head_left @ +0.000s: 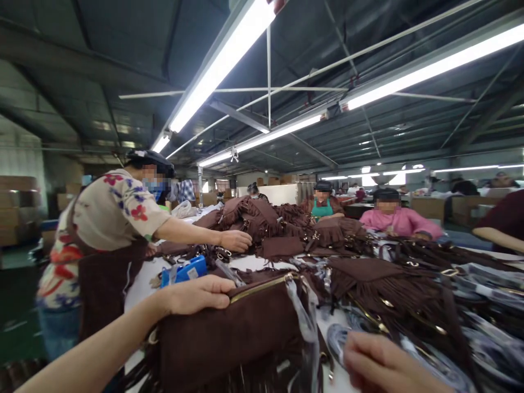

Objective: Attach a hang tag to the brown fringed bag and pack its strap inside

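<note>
Brown suede bag stood upright on the white table, held at its top edge.

Left hand lay clasped over the bag's zipper rim; right hand hovered blurred just right of the bag — whether it gripped anything could not be told. A blue tool lay just behind the bag — beyond it, a co-worker's hand rested on a heap of fringed bags.
</note>
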{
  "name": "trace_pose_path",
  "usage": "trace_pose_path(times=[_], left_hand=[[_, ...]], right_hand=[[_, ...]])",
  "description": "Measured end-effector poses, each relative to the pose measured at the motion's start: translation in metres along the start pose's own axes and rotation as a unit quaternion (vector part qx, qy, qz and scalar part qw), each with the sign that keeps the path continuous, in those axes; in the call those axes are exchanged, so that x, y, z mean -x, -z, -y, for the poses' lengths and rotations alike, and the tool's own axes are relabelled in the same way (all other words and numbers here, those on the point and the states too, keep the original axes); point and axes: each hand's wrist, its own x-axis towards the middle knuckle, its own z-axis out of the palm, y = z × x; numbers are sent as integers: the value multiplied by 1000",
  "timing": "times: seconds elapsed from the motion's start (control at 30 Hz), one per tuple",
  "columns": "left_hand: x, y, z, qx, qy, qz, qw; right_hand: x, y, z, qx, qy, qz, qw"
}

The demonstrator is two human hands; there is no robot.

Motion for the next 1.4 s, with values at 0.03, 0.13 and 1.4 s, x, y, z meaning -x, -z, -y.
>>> trace_pose_path(times=[0.03,0.13,1.4], left_hand=[[6,-3,1,-12,6,15,1000],[10,-15,11,-43,10,50,998],[50,-46,108,-517,282,-338,735]], right_hand=[[4,5,6,-29,15,-35,999],[13,2,32,-110,93,-85,986],[-17,-39,21,226,59,-98,967]])
